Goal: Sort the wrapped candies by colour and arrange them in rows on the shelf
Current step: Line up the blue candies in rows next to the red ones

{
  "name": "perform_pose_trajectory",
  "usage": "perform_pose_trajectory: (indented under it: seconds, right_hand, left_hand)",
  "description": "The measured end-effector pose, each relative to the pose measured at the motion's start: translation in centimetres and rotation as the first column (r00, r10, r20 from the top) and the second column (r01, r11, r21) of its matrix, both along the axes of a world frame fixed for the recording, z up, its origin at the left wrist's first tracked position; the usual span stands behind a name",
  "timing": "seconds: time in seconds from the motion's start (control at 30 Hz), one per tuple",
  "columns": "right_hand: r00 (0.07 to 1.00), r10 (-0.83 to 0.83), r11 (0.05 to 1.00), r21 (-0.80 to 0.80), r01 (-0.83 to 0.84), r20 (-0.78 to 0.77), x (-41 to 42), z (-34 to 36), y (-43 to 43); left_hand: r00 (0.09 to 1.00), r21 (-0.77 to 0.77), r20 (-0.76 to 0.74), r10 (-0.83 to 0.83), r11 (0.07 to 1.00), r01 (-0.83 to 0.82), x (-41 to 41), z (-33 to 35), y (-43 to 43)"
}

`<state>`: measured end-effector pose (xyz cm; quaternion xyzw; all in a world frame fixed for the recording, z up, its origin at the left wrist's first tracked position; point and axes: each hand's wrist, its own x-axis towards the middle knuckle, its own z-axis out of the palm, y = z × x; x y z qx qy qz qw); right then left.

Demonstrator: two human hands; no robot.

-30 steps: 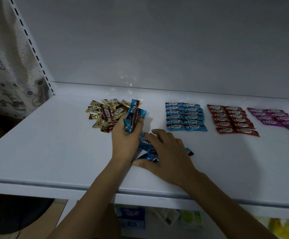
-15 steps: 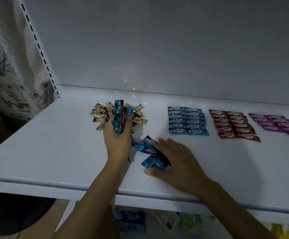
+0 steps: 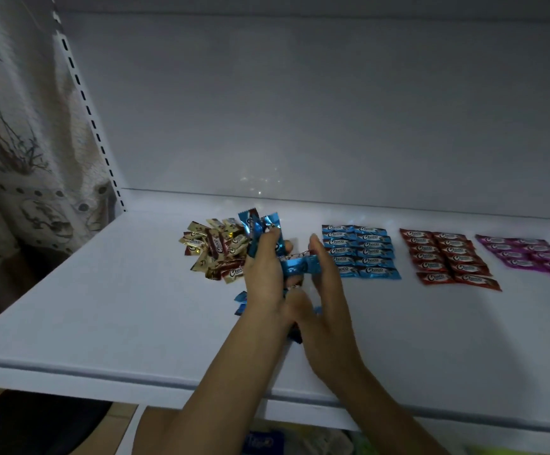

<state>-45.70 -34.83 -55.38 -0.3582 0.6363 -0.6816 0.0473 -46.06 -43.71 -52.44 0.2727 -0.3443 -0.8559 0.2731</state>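
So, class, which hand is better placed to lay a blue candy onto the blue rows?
Right: the right hand sits beside the blue rows; the left hand grips a candy bundle.
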Motion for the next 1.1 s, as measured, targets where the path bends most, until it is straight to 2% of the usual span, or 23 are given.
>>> perform_pose_trajectory:
  seconds: [0.07, 0.13, 0.23, 0.27, 0.33, 0.4, 0.53, 0.6, 0.67, 0.73, 0.77, 0.8, 0.83, 0.87, 0.9, 0.93, 0.97, 1.0, 1.07, 1.1]
  right_hand:
    - [0.976, -0.138, 0.977, -0.139, 0.162, 0.169, 0.0, 1.0, -0.6]
    - [0.917, -0.239, 0.928, -0.201, 0.312, 0.319, -1.1, 2.1, -0.9]
    - [0.869, -0.28, 0.91, -0.177, 0.376, 0.407, -2.7, 2.9, -1.1]
    - [0.861, -0.294, 0.905, -0.17, 0.391, 0.415, -3.0, 3.1, -1.3]
    - [0.837, -0.299, 0.883, -0.2, 0.425, 0.458, -3.2, 3.2, -1.5]
    - [0.806, -0.224, 0.869, -0.263, 0.42, 0.548, -3.3, 3.5, -1.4]
    - [0.658, 0.026, 0.829, -0.384, 0.407, 0.753, -3.7, 2.5, -1.0]
    - [0.585, 0.15, 0.801, -0.445, 0.4, 0.797, -4.2, 1.9, -0.8]
    - [0.591, 0.149, 0.802, -0.447, 0.397, 0.793, -4.6, 1.4, -0.5]
    - [0.689, 0.002, 0.81, -0.405, 0.424, 0.725, -5.3, 1.3, 0.5]
    - [0.777, -0.185, 0.825, -0.335, 0.456, 0.601, -5.6, 1.1, 1.4]
    - [0.844, -0.413, 0.832, -0.234, 0.503, 0.343, -6.0, 0.8, 2.5]
    - [0.833, -0.553, 0.829, -0.115, 0.547, -0.024, -6.6, 0.1, 3.8]
    - [0.774, -0.523, 0.818, 0.045, 0.574, -0.356, -7.2, -1.0, 4.9]
    - [0.737, -0.38, 0.782, 0.231, 0.579, -0.559, -7.4, -1.9, 5.7]
    - [0.731, -0.228, 0.734, 0.38, 0.563, -0.643, -7.5, -2.9, 6.3]
    - [0.742, -0.132, 0.712, 0.458, 0.532, -0.657, -7.4, -3.7, 6.9]
    - [0.777, -0.109, 0.729, 0.482, 0.487, -0.62, -7.1, -3.8, 7.4]
    - [0.873, -0.226, 0.835, 0.375, 0.402, -0.432, -6.9, -3.0, 8.2]
    - [0.883, -0.324, 0.856, 0.292, 0.426, -0.341, -7.1, -2.8, 8.8]
  left_hand:
    - [0.988, 0.108, -0.045, -0.147, 0.983, 0.151, -0.8, 0.1, 1.6]
    - [0.976, 0.078, -0.033, -0.216, 0.973, 0.218, -1.4, 0.3, 2.9]
    - [0.98, -0.022, -0.025, -0.199, 0.98, 0.198, -2.2, 0.6, 3.5]
    - [0.98, -0.021, -0.017, -0.196, 0.98, 0.196, -2.4, 0.7, 3.4]
    - [0.975, 0.078, -0.022, -0.221, 0.972, 0.222, -2.5, 1.0, 3.3]
    - [0.969, 0.169, -0.053, -0.241, 0.954, 0.247, -2.4, 1.2, 3.2]
    - [0.984, 0.168, -0.031, -0.175, 0.97, 0.177, -2.9, 0.5, 3.3]
    - [0.993, 0.154, 0.005, -0.119, 0.981, 0.116, -2.9, 0.2, 3.5]
    - [0.993, 0.116, 0.042, -0.107, 0.988, 0.102, -2.5, 0.1, 3.6]
    - [0.992, 0.039, 0.054, -0.117, 0.993, 0.115, -2.1, -0.1, 3.2]
    - [0.993, -0.038, 0.061, -0.105, 0.993, 0.108, -1.8, -0.2, 2.8]
    - [0.994, -0.137, 0.072, -0.082, 0.986, 0.091, -1.7, -0.4, 2.3]
    - [0.995, -0.238, 0.078, -0.055, 0.969, 0.072, -1.5, -0.6, 1.8]
    - [0.997, -0.323, 0.076, -0.031, 0.945, 0.054, -1.3, -0.9, 1.3]
    - [0.997, -0.388, 0.071, -0.018, 0.921, 0.045, -1.1, -1.3, 1.0]
    - [0.998, -0.441, 0.07, -0.01, 0.896, 0.04, -0.9, -1.8, 1.0]
    - [0.998, -0.483, 0.067, -0.007, 0.875, 0.039, -0.7, -2.3, 1.1]
    - [0.998, -0.516, 0.059, -0.008, 0.856, 0.037, -0.5, -2.7, 1.2]
    - [1.0, -0.554, 0.026, -0.018, 0.832, 0.029, -0.2, -3.1, 1.5]
    - [1.0, -0.558, 0.012, -0.025, 0.83, 0.028, -0.1, -3.2, 1.6]
